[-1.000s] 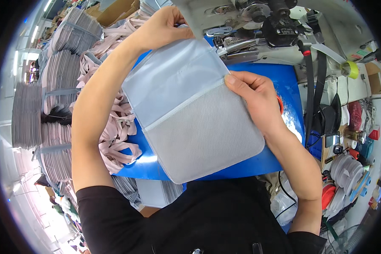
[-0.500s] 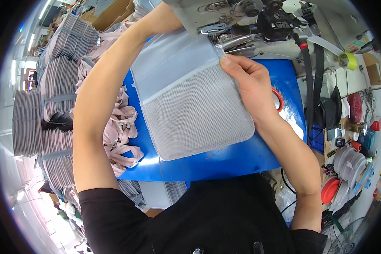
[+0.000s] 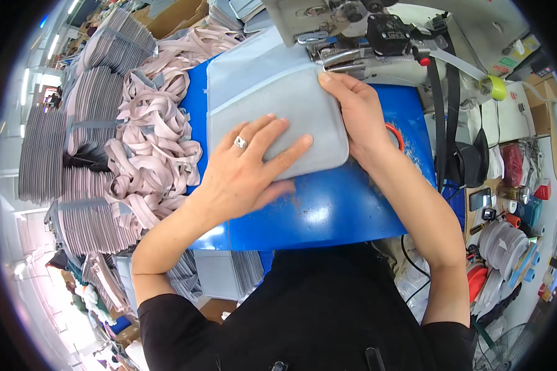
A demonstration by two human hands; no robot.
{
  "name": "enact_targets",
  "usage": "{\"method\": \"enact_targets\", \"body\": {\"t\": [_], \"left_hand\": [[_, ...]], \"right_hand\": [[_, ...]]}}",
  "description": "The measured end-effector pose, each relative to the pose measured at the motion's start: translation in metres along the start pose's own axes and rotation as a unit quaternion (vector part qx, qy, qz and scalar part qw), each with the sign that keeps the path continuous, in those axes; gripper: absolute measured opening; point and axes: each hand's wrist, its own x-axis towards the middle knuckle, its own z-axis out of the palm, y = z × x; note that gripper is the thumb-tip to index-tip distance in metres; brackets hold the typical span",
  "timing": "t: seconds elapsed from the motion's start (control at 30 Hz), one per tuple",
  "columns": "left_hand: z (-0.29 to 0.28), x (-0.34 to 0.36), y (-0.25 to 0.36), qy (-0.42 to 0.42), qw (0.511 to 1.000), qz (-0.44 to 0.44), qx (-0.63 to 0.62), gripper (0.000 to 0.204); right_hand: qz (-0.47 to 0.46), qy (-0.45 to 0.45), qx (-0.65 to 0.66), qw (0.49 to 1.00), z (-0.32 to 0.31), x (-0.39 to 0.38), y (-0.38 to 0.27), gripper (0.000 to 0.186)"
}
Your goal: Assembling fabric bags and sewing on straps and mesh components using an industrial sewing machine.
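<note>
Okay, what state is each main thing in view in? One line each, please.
Grey panel: unfolded, roughly flat, mesh side up.
Left hand: open, spread over the grey panel.
Right hand: closed on the grey panel's right edge.
Sewing machine: cannot tell whether running.
Pink straps: heaped, tangled.
Grey stacks: piled up, bound with bands.
Blue table: shiny, scuffed in places.

Scene brightly lit, tube lamps [image 3: 54, 44] seen beyond the left edge of the counter [image 3: 365, 216], background [image 3: 37, 303] there washed out, glare [image 3: 315, 213] thrown near the front edge, left hand [image 3: 232, 176] blurred at the thumb [image 3: 276, 191], corners blackened.
</note>
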Motion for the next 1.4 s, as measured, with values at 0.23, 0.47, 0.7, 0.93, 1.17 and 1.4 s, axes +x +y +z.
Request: {"method": "enact_targets", "body": {"t": [0.23,0.47,0.7,0.93,1.17,1.4], "left_hand": [[-0.028,0.001,-0.004,-0.055,0.990,0.035,0.127,0.072],[-0.053,0.034,-0.003,-0.134,0.974,0.076,0.169,0.069],[-0.060,0.068,-0.041,-0.157,0.962,0.096,0.204,0.072],[-0.061,0.095,-0.064,-0.151,0.948,0.122,0.252,0.066],[-0.059,0.098,-0.055,-0.122,0.951,0.124,0.256,0.058],[-0.047,0.099,-0.040,-0.113,0.964,0.108,0.213,0.051]], "right_hand": [[-0.054,-0.046,-0.145,0.987,-0.027,-0.072,0.006,0.030],[-0.054,-0.101,-0.081,0.990,-0.029,-0.062,0.013,0.035],[-0.078,-0.107,-0.068,0.989,-0.020,-0.008,0.012,0.029],[-0.086,-0.092,-0.041,0.991,-0.014,0.011,0.017,0.021],[-0.111,-0.086,-0.026,0.990,-0.010,0.009,0.017,0.018],[-0.107,-0.085,-0.034,0.990,-0.010,0.011,0.019,0.020]]}}
